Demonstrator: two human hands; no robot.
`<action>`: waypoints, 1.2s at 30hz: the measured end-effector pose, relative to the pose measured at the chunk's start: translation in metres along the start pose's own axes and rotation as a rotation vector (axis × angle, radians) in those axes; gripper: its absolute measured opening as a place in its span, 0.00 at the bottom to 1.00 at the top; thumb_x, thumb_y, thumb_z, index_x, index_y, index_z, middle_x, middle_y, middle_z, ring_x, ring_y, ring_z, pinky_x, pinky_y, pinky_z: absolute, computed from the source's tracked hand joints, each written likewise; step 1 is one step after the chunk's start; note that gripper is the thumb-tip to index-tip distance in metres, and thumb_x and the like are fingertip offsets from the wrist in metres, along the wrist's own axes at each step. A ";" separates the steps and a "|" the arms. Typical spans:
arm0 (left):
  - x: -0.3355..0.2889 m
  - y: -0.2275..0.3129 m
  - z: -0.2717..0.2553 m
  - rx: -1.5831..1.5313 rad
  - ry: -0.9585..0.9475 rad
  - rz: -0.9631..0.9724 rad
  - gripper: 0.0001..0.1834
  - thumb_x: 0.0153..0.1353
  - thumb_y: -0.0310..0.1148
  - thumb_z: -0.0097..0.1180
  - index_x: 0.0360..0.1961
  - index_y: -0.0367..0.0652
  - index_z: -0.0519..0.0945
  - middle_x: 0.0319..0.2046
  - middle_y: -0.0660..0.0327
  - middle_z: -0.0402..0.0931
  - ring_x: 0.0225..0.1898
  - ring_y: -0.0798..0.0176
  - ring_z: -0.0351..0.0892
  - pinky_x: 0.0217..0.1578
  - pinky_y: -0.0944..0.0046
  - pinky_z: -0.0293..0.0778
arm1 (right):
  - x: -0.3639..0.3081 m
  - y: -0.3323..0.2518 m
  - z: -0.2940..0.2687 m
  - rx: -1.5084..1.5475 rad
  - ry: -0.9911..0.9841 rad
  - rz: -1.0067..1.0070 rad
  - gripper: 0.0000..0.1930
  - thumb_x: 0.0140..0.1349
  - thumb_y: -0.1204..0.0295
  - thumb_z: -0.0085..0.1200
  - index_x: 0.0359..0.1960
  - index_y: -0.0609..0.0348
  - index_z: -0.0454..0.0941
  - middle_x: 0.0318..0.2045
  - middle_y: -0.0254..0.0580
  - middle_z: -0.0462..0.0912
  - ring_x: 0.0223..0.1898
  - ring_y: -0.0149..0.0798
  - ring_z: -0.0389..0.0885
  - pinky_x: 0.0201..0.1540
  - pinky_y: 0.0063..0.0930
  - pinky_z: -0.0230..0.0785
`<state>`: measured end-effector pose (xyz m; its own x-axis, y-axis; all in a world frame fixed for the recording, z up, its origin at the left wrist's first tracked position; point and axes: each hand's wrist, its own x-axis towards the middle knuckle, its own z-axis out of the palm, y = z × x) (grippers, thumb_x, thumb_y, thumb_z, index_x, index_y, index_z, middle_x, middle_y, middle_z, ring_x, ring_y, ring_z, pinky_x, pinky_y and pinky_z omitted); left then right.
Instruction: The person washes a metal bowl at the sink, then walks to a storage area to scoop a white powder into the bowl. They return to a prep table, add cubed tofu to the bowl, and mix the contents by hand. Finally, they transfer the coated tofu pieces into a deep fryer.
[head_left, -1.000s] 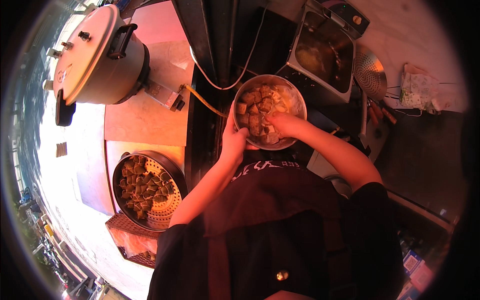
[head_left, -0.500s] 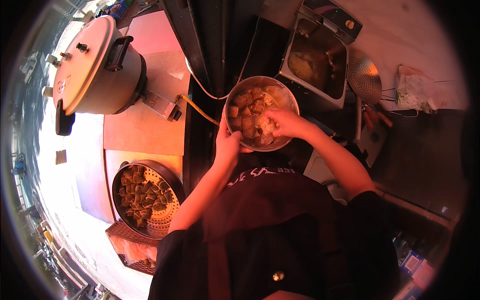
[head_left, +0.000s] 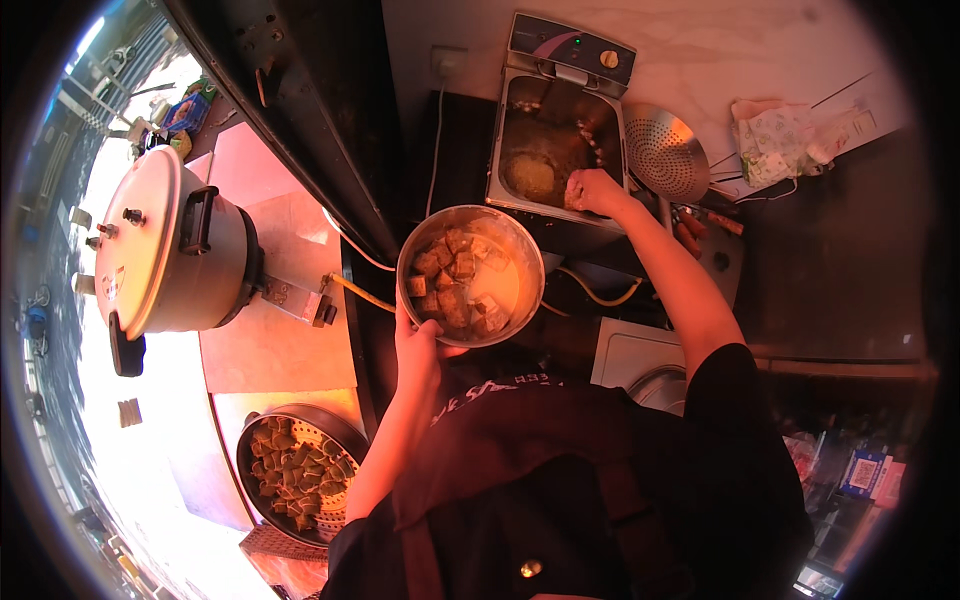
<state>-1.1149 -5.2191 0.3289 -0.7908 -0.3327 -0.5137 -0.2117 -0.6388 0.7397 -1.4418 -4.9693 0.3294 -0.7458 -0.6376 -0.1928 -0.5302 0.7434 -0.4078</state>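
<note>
My left hand (head_left: 415,348) grips the near left side of a round metal bowl (head_left: 522,262), its thumb over the rim. Browned cubes of food (head_left: 440,276), looking like fried tofu, fill the left part of the bowl, with paler pieces and a pale coating on the right. Over the front right corner of a deep fryer (head_left: 560,210) is my right hand (head_left: 594,192), its fingers curled together. Whatever they hold, if anything, is hidden. A pale yellowish clump (head_left: 532,176) lies in the fryer's dark oil, with small bits along the walls.
A perforated metal skimmer (head_left: 668,152) stands right of the fryer. At the left are a large pressure cooker (head_left: 165,245) and a steamer pot (head_left: 262,500) of leaf-wrapped parcels. A yellow hose (head_left: 362,291) runs behind the bowl. Plastic bags (head_left: 775,140) lie far right.
My right hand has left the bowl and moved up and right to the fryer. My left hand still holds the bowl. The view has shifted, so the fryer appears farther left.
</note>
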 end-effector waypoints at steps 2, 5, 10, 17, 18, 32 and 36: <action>-0.001 0.003 0.001 -0.005 -0.003 -0.037 0.50 0.47 0.13 0.37 0.74 0.60 0.48 0.61 0.49 0.66 0.47 0.48 0.81 0.25 0.61 0.88 | 0.007 0.006 0.004 0.016 0.037 0.012 0.14 0.45 0.80 0.65 0.36 0.63 0.79 0.33 0.46 0.83 0.35 0.39 0.83 0.40 0.31 0.76; -0.005 0.005 0.002 -0.047 -0.040 -0.027 0.51 0.47 0.13 0.36 0.75 0.60 0.48 0.61 0.49 0.66 0.49 0.47 0.81 0.27 0.61 0.88 | -0.003 -0.020 -0.012 0.227 0.179 0.103 0.12 0.48 0.80 0.64 0.36 0.64 0.80 0.33 0.47 0.84 0.36 0.42 0.85 0.41 0.31 0.76; -0.012 0.008 0.007 -0.034 -0.028 -0.044 0.50 0.48 0.13 0.36 0.75 0.60 0.46 0.62 0.51 0.64 0.50 0.49 0.81 0.29 0.62 0.88 | -0.064 -0.118 -0.011 0.440 0.118 -0.116 0.11 0.53 0.80 0.61 0.39 0.65 0.80 0.41 0.50 0.82 0.39 0.44 0.86 0.44 0.30 0.77; -0.023 0.007 0.012 0.013 -0.027 -0.061 0.48 0.51 0.14 0.38 0.74 0.58 0.48 0.60 0.53 0.67 0.47 0.55 0.82 0.27 0.67 0.86 | -0.055 -0.149 0.122 0.070 -0.025 -0.134 0.35 0.50 0.74 0.63 0.61 0.69 0.62 0.54 0.63 0.72 0.62 0.56 0.68 0.63 0.41 0.63; -0.024 0.006 0.012 0.008 -0.034 -0.057 0.48 0.51 0.14 0.38 0.74 0.58 0.49 0.60 0.53 0.67 0.46 0.56 0.82 0.26 0.68 0.86 | -0.049 -0.143 0.129 0.067 -0.043 -0.170 0.36 0.49 0.74 0.63 0.61 0.68 0.62 0.54 0.64 0.73 0.61 0.56 0.69 0.61 0.41 0.64; -0.026 -0.002 -0.002 -0.029 -0.058 -0.085 0.48 0.52 0.13 0.35 0.75 0.60 0.48 0.60 0.52 0.68 0.43 0.57 0.83 0.24 0.68 0.85 | -0.035 -0.134 0.119 -0.346 -0.447 -0.301 0.28 0.48 0.70 0.64 0.50 0.73 0.72 0.47 0.62 0.76 0.51 0.58 0.76 0.56 0.41 0.68; -0.026 0.000 -0.003 -0.049 -0.066 -0.038 0.47 0.53 0.13 0.34 0.75 0.59 0.48 0.60 0.52 0.68 0.43 0.58 0.83 0.24 0.68 0.85 | -0.055 -0.134 0.127 -0.298 -0.499 -0.291 0.28 0.50 0.65 0.67 0.49 0.71 0.73 0.47 0.64 0.74 0.51 0.59 0.75 0.56 0.44 0.68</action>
<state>-1.0925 -5.2126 0.3415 -0.8192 -0.2626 -0.5099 -0.2149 -0.6838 0.6973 -1.2788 -5.0594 0.2814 -0.3155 -0.7852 -0.5329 -0.8251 0.5043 -0.2545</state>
